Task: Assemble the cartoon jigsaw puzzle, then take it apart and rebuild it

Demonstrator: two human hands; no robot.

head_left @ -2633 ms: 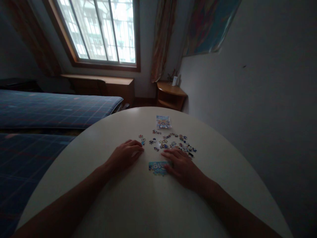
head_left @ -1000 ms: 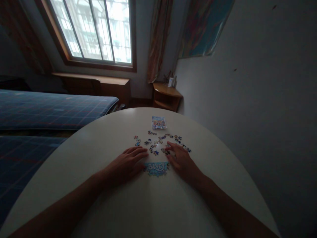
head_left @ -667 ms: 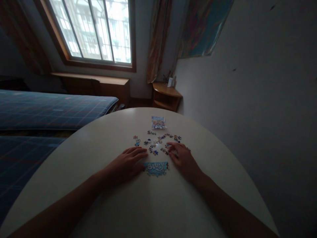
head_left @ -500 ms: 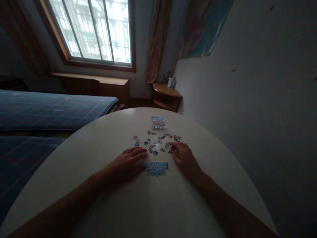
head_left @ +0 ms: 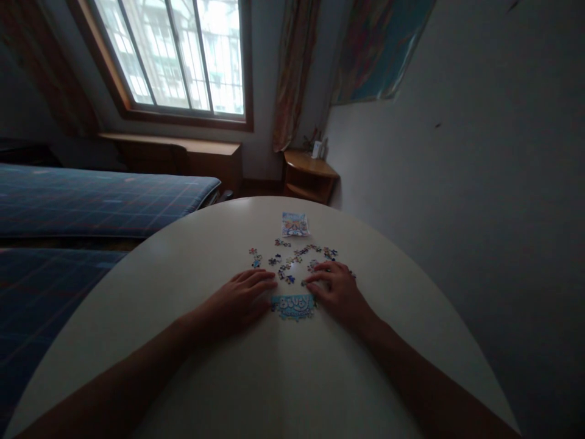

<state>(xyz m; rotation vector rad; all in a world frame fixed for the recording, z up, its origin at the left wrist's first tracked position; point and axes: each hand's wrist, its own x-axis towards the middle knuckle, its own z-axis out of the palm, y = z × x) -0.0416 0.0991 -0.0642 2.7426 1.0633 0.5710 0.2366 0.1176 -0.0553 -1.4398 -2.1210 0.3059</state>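
Observation:
A small assembled blue puzzle section [head_left: 292, 306] lies on the round white table [head_left: 256, 384] between my hands. My left hand [head_left: 240, 300] rests flat with its fingers stretched out, and the fingertips touch the section's left edge. My right hand [head_left: 337, 290] lies on the table at the section's right end. Its fingers are extended leftward over the nearest of several loose puzzle pieces [head_left: 292, 258]. I see nothing gripped in either hand. A small picture card [head_left: 295, 224] lies beyond the loose pieces.
The table's right side runs close to a grey wall [head_left: 479, 183]. A bed with a blue plaid cover [head_left: 91, 198] stands to the left. A wooden corner shelf [head_left: 311, 174] and a barred window [head_left: 183, 55] are behind the table.
My left hand slid right to the assembled section's left edge and stayed there. My right hand went up among the loose pieces, then drew back and left to the section's right end.

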